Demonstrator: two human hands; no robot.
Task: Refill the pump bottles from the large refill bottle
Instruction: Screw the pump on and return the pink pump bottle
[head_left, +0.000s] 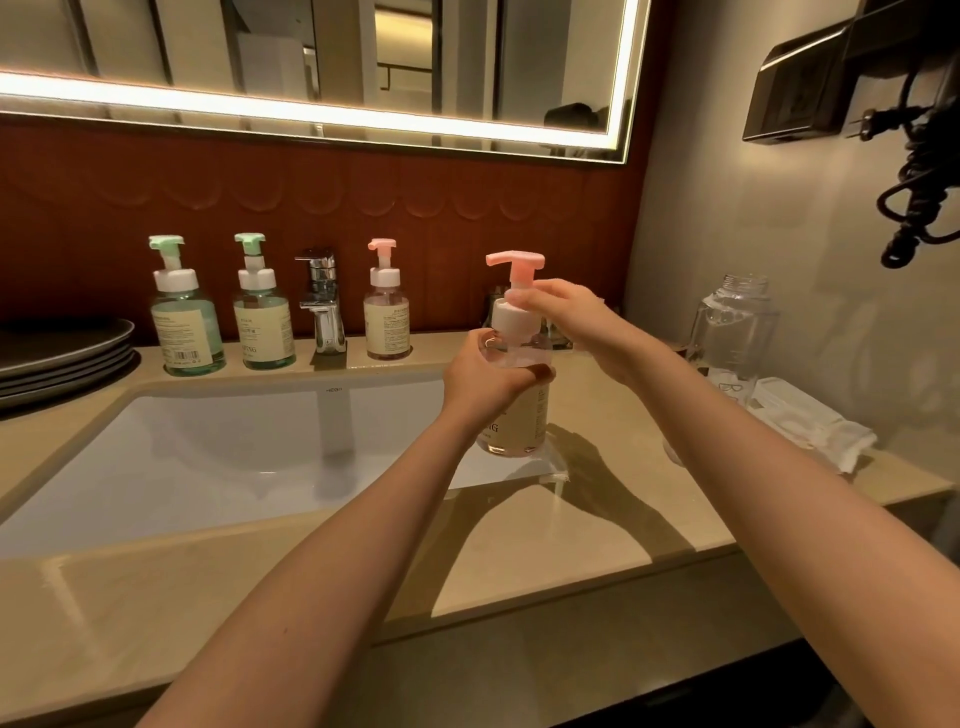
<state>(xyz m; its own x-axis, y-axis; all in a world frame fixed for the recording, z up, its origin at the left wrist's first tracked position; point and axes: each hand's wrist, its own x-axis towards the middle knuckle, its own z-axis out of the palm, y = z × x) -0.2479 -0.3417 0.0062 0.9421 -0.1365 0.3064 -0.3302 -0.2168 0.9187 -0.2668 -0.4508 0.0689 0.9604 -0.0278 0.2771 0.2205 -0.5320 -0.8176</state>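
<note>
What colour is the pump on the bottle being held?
Pink. The pump on the bottle shows best in the head view.

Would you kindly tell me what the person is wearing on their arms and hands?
Nothing that shows: the left hand and right hand are ungloved, with no ring, watch or bracelet visible. The left forearm and right forearm are bare down to the frame's edge, no sleeve in view.

L hand (480, 375) round pink btl (525, 415), upright-ish

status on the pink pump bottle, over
Left grip holds pink pump bottle upright. Right grip pinches its pump. Refill bottle stands uncapped, right. Nothing in the way.
</note>
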